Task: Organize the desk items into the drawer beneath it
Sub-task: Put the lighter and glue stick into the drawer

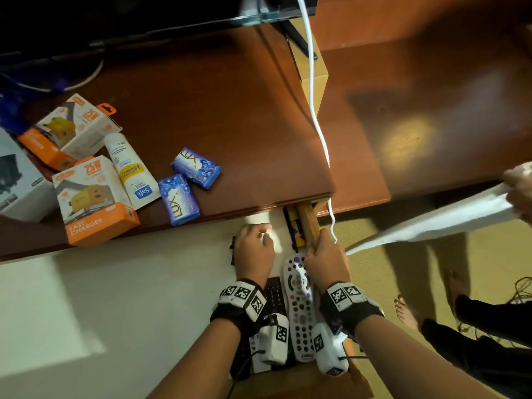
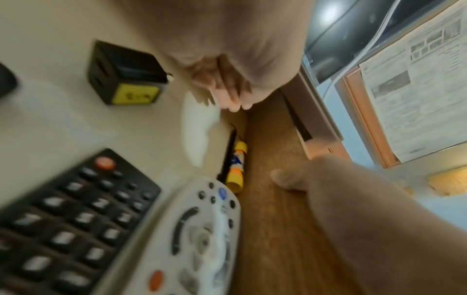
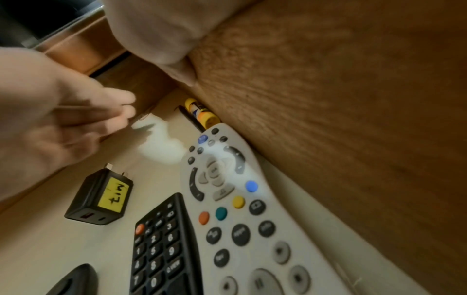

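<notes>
The drawer (image 1: 144,298) under the desk is pulled out, lined in pale white. My right hand (image 1: 322,254) grips its wooden right side wall (image 1: 308,223), thumb on the inner face (image 3: 182,73). My left hand (image 1: 253,246) reaches into the drawer's far end, its fingers (image 3: 113,111) fairly straight at a blurred white object (image 2: 199,127). Inside lie a grey remote (image 1: 299,298), a black remote (image 1: 273,295), a black charger with a yellow label (image 3: 101,195) and a yellow glue stick (image 2: 236,169). Two Lux soaps (image 1: 195,168), a tube (image 1: 132,171) and orange charger boxes (image 1: 92,203) sit on the desk.
A white cable (image 1: 316,122) hangs past the desk's right corner beside a cardboard box (image 1: 313,76). A dark screen (image 1: 115,18) stands at the back. Another person at the right holds a white cloth (image 1: 431,226); bare feet (image 1: 406,312) stand on the floor.
</notes>
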